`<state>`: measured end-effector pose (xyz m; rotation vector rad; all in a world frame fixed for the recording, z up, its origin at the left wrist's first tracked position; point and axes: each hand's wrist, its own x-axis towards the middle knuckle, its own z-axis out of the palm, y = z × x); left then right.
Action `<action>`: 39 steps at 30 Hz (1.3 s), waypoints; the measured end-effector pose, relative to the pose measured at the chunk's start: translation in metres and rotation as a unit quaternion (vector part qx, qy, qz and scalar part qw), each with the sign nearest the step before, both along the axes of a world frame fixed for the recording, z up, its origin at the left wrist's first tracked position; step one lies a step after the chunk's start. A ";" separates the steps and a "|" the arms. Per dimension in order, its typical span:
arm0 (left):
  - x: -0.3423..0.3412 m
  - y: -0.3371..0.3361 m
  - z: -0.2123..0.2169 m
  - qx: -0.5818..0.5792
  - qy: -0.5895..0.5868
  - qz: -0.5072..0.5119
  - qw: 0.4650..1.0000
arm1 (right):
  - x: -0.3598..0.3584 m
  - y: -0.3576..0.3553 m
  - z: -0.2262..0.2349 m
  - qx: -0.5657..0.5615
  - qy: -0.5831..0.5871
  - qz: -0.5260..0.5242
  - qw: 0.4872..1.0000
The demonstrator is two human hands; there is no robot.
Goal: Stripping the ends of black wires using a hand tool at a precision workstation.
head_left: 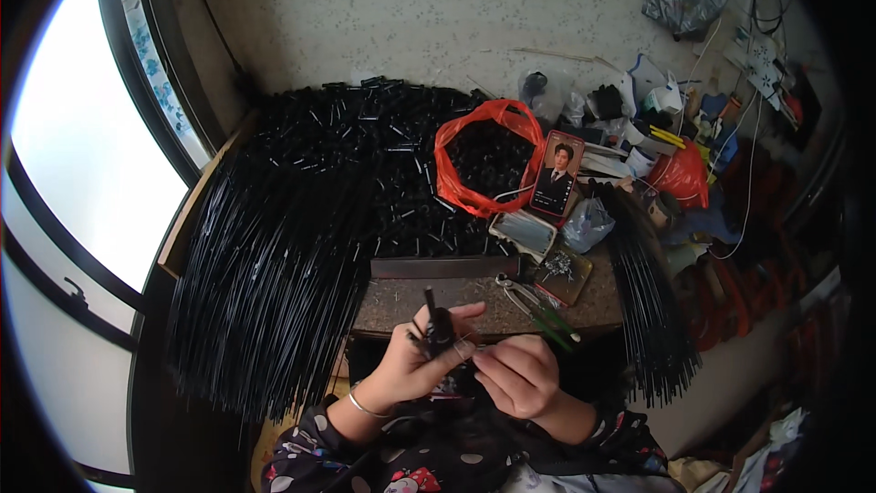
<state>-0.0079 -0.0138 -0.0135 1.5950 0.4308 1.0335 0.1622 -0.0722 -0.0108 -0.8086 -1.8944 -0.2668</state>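
My left hand [408, 369], with a bracelet at the wrist, grips a black plastic part [440, 329] whose narrow stem points up. Its thumb presses toward my right hand [518, 376], which is closed in a pinch just beside it. What the right fingertips hold is too small to make out. Both hands are over my lap at the near edge of the brown workbench [411, 301]. Beyond them on the bench lie green-handled pincers [525, 297] and a small tray of tiny metal pieces [560, 267].
Long thin black rods [265, 283] hang off the bench at left, with another bundle [648, 310] at right. Behind are heaped black tubes [356, 128], a red plastic bag [443, 151] of small black parts, a phone [557, 173] and a clear bag [589, 225].
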 end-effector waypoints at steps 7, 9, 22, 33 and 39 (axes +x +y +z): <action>-0.001 0.001 -0.015 0.022 -0.010 0.120 0.993 | 0.080 -0.021 -0.115 -0.313 -0.205 -0.383 0.845; 0.008 -0.002 0.001 0.013 0.039 0.080 0.996 | 0.092 -0.018 -0.145 -0.373 -0.189 -0.366 0.831; -0.033 0.018 0.013 0.054 -0.081 0.145 0.985 | 0.033 -0.039 0.026 -0.098 -0.184 -0.120 0.971; -0.028 0.013 0.021 0.137 -0.029 0.217 0.966 | 0.036 -0.038 0.039 -0.082 -0.182 -0.139 0.970; -0.035 0.010 0.026 0.100 -0.078 0.193 0.973 | 0.036 -0.042 0.010 -0.621 0.295 0.294 0.664</action>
